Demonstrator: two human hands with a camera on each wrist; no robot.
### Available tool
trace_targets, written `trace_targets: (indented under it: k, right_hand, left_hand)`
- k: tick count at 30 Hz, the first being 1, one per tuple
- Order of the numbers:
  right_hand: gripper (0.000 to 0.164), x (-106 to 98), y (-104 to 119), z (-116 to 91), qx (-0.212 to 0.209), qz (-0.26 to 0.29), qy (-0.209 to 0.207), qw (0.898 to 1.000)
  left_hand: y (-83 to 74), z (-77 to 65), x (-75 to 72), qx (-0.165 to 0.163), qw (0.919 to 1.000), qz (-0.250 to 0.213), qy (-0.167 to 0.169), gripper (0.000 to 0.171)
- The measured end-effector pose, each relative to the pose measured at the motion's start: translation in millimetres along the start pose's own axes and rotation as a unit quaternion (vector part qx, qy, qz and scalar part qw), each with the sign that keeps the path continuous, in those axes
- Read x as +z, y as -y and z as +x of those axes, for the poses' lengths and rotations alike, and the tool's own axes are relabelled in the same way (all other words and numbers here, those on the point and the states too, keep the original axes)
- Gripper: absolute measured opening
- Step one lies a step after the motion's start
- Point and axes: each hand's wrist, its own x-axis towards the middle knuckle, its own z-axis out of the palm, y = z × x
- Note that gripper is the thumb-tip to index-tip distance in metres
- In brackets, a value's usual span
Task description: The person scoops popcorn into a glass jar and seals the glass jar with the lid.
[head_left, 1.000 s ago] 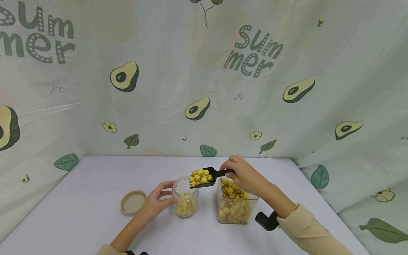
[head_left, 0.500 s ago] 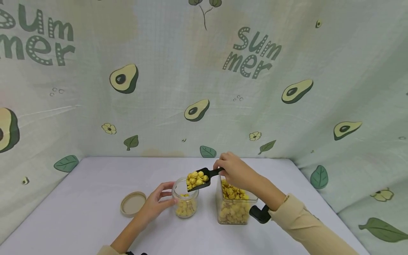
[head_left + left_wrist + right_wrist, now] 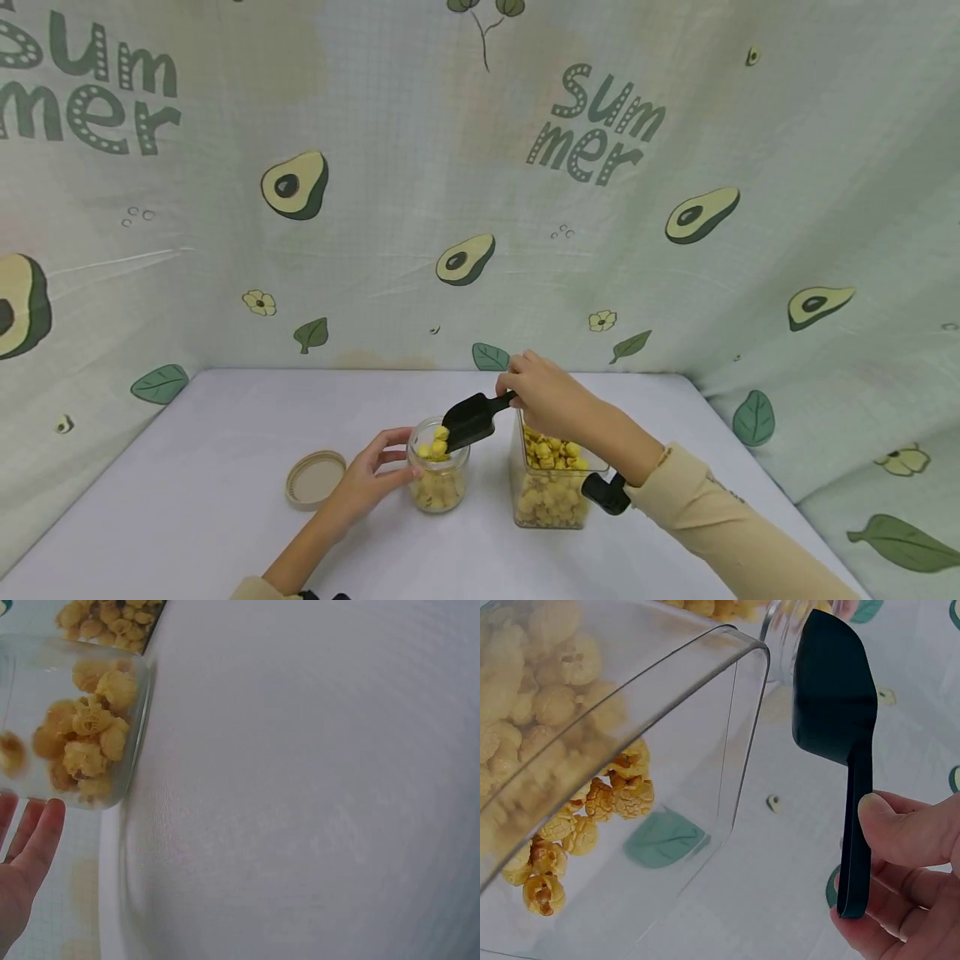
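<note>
A clear glass jar (image 3: 437,487), partly filled with yellow popcorn, stands upright on the table. My left hand (image 3: 375,473) holds its left side, thumb at the front and fingers farther back; in the left wrist view, fingertips (image 3: 52,814) touch the glass. My right hand (image 3: 551,400) grips the handle of a black scoop (image 3: 470,421). The scoop is tipped steeply, its lip over the jar's mouth, with popcorn (image 3: 437,442) at the lip. In the right wrist view the thumb presses on the handle and the scoop's dark underside shows.
Right of the jar stands a clear square container (image 3: 551,500) of popcorn, beneath my right hand and forearm. A round beige lid (image 3: 315,481) lies left of the jar, behind my left forearm. A printed cloth (image 3: 390,208) hangs behind the table.
My right hand has moved slightly left and tipped the scoop from nearly level to steep over the jar. Popcorn has slid off it into the jar's mouth. The left hand stays put.
</note>
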Motion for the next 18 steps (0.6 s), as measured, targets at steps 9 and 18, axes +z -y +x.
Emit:
trace_targets:
  k: [9, 18]
  right_hand:
    - [0.013, -3.7, 1.0, 0.1, -0.024, -0.015, -0.009, 1.0]
    - [0.015, -5.1, 0.7, -3.8, 0.009, 0.005, -0.006, 1.0]
  left_hand:
    - [-0.9, -0.3, 0.2, 0.001, 1.0, -0.002, 0.001, 0.051]
    - [-2.0, -0.6, 1.2, -0.008, 1.0, -0.003, -0.004, 0.052]
